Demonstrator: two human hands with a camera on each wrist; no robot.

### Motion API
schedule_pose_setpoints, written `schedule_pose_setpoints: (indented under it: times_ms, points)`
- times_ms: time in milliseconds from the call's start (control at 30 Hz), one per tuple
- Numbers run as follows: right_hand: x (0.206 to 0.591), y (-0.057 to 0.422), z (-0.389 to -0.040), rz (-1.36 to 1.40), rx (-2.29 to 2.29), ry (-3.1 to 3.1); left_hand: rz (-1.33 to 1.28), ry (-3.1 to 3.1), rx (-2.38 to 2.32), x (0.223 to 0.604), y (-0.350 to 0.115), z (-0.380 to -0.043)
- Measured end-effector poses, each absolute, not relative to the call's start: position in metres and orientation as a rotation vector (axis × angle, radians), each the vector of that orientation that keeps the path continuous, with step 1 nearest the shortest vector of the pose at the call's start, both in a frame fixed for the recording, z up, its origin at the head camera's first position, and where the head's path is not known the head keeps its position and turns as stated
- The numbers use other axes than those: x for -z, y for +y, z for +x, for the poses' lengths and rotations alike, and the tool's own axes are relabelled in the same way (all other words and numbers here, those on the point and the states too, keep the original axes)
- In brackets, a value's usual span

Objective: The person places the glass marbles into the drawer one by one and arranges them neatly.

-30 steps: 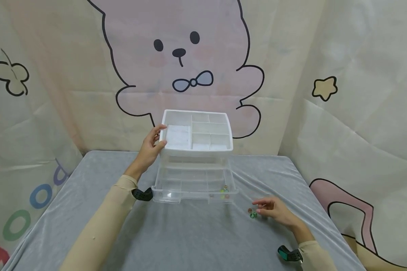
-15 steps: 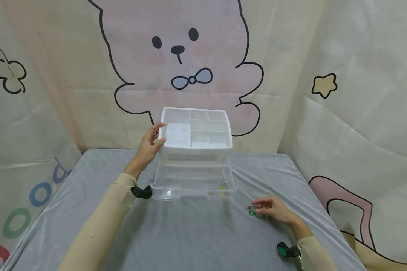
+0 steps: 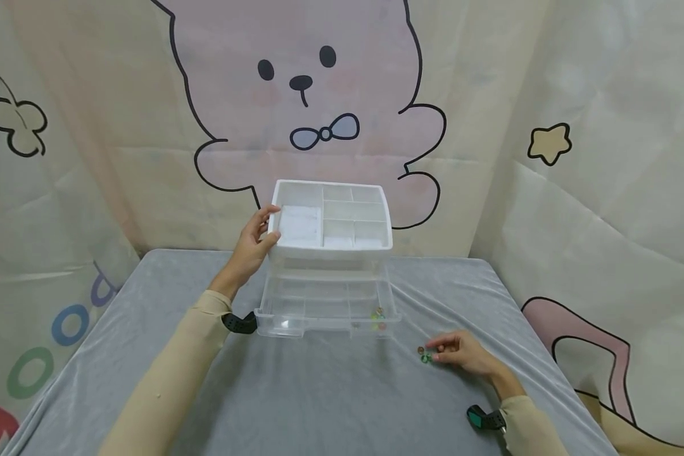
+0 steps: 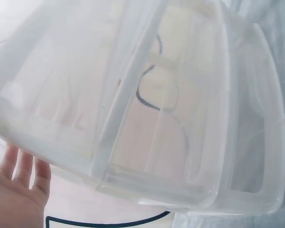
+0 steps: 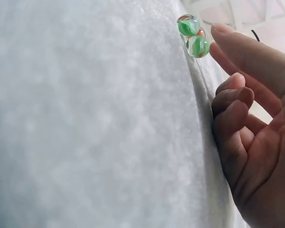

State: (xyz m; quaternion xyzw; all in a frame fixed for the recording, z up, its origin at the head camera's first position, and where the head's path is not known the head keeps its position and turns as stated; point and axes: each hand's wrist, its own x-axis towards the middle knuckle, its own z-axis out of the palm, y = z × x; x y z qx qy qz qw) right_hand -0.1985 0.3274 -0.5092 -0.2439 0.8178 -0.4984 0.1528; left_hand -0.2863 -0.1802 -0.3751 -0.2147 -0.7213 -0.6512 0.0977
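A storage box with a white compartment tray point(image 3: 301, 227) on top stands at mid-table. Below, its clear drawer point(image 3: 325, 324) is pulled out and holds several marbles point(image 3: 379, 315) in the right compartment. My left hand point(image 3: 249, 248) grips the tray's left edge, thumb at the front; in the left wrist view its fingers point(image 4: 23, 166) touch the box's side. Right of the drawer, green and reddish glass marbles point(image 5: 198, 46) lie on the cloth. My right hand point(image 3: 462, 353) is beside them, thumb and forefinger apart at the marbles, other fingers bent.
A grey cloth point(image 3: 319, 399) covers the table and hangs in folds on the right. Behind stands a fabric backdrop point(image 3: 490, 76) with a printed bear. Both wrists carry dark straps point(image 3: 486, 418).
The right thumb and forefinger have come slightly closer to the marbles on the cloth. The left hand keeps its grip on the box. The head view has shifted slightly.
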Motion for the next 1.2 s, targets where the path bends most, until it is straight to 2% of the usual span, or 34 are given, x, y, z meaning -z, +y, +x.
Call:
schedule_pose_setpoints:
  times_ms: [667,1200]
  points:
    - [0.5156,0.3229,-0.1958,-0.786,1.448,2.385,-0.607,-2.134,1.936,0.3782,-0.1780,-0.2849]
    - [0.5090,0.3186,-0.1924,-0.751,1.426,2.382,-0.627,-2.118,1.921,0.3780,-0.1798,-0.2856]
